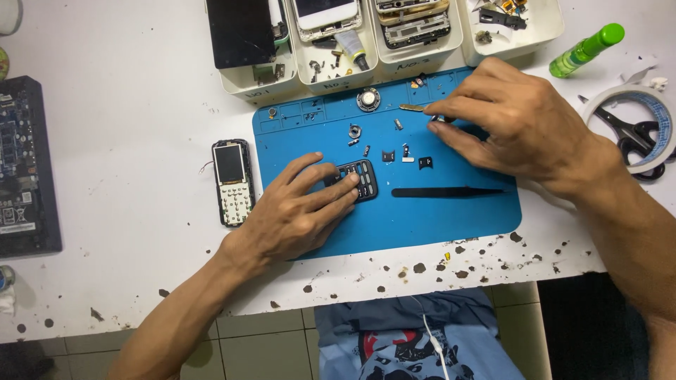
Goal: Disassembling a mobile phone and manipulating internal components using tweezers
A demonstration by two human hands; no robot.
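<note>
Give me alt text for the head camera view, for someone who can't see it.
On a blue repair mat, the left hand presses a black keypad while the right hand pinches a tiny part. A stripped phone lies left of the mat, black tweezers on it.

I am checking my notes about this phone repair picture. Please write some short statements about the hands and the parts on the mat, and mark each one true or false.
1. The left hand rests on a black keypad frame on the blue mat. True.
2. The black tweezers are held in the right hand. False: they lie free on the mat, below that hand.
3. The small phone with a screen lies on the white table, left of the mat. True.
4. The green bottle stands upright on the mat. False: it lies tilted on the table, to the right of the trays.
5. The right hand's fingertips pinch a small part near the mat's top edge. True.
</note>
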